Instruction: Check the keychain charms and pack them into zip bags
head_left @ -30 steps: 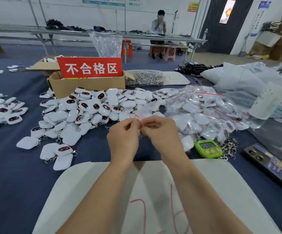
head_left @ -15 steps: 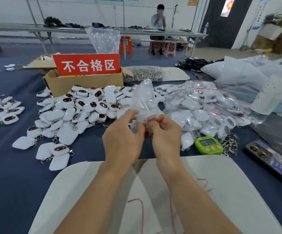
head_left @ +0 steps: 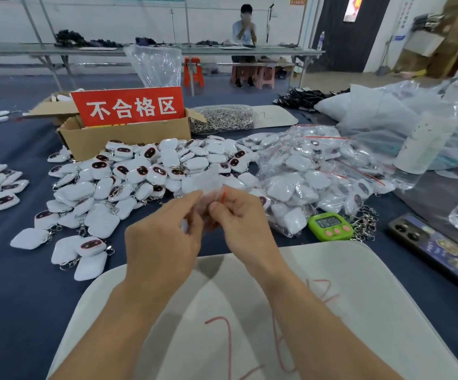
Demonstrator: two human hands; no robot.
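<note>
Both my hands meet above the table's middle, holding a small clear zip bag (head_left: 208, 178) with a red seal strip. My left hand (head_left: 164, 237) pinches its left side and my right hand (head_left: 239, 218) pinches the red strip at its mouth. The bag is blurred, and I cannot tell whether a charm is inside. A heap of loose white keychain charms (head_left: 145, 174) with dark red faces lies behind my hands. To the right sits a pile of bagged charms (head_left: 318, 171).
A cardboard box (head_left: 123, 138) with a red sign stands at the back, a bag of metal rings (head_left: 222, 119) beside it. A green timer (head_left: 329, 224), loose clasps (head_left: 365, 223) and a dark phone-like slab (head_left: 436, 248) lie right. A white mat (head_left: 359, 297) is under my arms.
The zip bag stood tall above my fingers half a second ago; now it is lower and more gathered between both hands. My hands have stayed in nearly the same place.
</note>
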